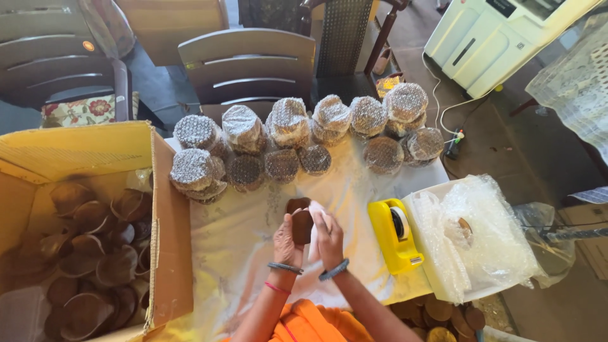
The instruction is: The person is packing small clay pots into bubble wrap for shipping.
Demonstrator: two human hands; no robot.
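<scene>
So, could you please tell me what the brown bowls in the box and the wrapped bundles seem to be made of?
The brown bowls look like coconut shell or wood: dark, matte, thin-walled. The wrapped bundles are covered in clear bubble wrap, dimpled and shiny. The box is yellow corrugated cardboard.

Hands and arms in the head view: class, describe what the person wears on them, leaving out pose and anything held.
Both forearms are bare, with no sleeves reaching them. The left hand has a dark bangle and a thin pink-red band at the wrist. The right hand has one grey-blue bangle. Orange clothing shows at the bottom edge.
</scene>
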